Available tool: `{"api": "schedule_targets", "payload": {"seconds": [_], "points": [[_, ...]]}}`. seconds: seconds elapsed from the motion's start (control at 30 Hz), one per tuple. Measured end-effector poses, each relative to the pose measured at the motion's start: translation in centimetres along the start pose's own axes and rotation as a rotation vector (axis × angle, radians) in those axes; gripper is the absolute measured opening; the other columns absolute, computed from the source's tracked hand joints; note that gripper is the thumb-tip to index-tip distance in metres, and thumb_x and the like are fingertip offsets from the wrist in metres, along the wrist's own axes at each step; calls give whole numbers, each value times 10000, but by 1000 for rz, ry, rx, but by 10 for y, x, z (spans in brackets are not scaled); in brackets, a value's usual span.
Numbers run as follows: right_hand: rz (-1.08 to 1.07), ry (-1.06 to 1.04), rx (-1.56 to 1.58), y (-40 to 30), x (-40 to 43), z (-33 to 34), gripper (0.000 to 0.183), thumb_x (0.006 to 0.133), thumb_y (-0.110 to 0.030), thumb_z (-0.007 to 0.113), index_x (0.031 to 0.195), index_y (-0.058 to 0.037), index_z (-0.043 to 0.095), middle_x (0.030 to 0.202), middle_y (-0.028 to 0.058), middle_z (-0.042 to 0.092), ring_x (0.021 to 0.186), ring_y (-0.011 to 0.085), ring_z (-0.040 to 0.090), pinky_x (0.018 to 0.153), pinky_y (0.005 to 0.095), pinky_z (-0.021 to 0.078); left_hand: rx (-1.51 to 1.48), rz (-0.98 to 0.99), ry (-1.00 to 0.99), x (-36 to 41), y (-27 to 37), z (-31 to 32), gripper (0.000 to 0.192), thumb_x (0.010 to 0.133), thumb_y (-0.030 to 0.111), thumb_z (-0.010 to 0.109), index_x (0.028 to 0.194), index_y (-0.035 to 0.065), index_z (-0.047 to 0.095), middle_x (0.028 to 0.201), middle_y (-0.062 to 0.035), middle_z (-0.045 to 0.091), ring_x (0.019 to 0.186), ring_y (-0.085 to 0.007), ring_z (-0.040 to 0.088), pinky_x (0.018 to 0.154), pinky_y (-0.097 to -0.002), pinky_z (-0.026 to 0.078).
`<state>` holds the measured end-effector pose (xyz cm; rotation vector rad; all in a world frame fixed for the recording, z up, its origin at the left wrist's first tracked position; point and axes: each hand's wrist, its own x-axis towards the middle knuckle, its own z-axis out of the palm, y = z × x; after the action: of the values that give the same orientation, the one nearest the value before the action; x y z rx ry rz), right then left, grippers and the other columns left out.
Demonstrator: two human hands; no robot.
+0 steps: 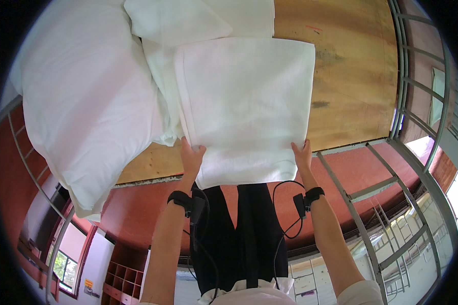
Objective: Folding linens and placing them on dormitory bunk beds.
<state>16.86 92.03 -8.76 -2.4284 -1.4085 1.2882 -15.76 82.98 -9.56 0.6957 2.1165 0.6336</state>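
Observation:
A white folded cloth, perhaps a pillowcase (pixel 244 106), lies flat before me, with its near end hanging past the edge of the wooden bed board (pixel 355 87). My left hand (pixel 192 154) grips its left side near the front, thumb on top. On the opposite side my right hand (pixel 302 154) holds the cloth in the same way. The fingers of both hands are partly hidden under the fabric. To the left rests a large white pillow (pixel 87 99), whose near corner droops over the board's edge. More white cloth (pixel 179 23) lies beyond the folded piece.
A grey metal guard rail (pixel 402 76) bounds the board on the right. Beside my right arm a metal ladder (pixel 374 190) slopes down. Another rail (pixel 34 167) stands at the left. Black straps with cabled devices (pixel 196 207) circle my wrists. Below are a reddish floor and cubby shelves (pixel 124 280).

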Motion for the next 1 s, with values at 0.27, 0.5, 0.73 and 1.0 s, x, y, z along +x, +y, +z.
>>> {"api": "schedule_targets", "payload": {"seconds": [0.27,0.5,0.73,1.0], "points": [[33,-15,-91,-8,-11,2,387,723,-214,577,1009,-6,420,961,159,517,863,291,514,732,363,402,118,23,-6,-1,-7,-6,422,676,0,400,1083,-58,307,740,-184,512,651,-285,521,602,-354,403],[181,-20,-124,44,-22,6,496,694,-255,625,1052,2,397,957,155,524,868,256,521,735,335,410,-157,68,11,23,1,-1,307,762,166,494,982,-43,447,719,-176,543,708,-299,527,670,-343,388],[-20,1,-34,22,-58,10,426,705,-273,617,972,28,479,920,170,551,830,284,541,681,349,430,313,173,-89,40,1,-20,242,826,169,390,889,-63,414,733,-251,514,720,-403,482,637,-463,350],[123,-42,1,64,-62,18,344,703,-256,621,884,13,508,818,132,552,733,224,534,637,324,419,287,355,465,29,0,-18,212,764,155,500,884,-12,449,812,-155,506,724,-302,485,656,-376,375]]}}
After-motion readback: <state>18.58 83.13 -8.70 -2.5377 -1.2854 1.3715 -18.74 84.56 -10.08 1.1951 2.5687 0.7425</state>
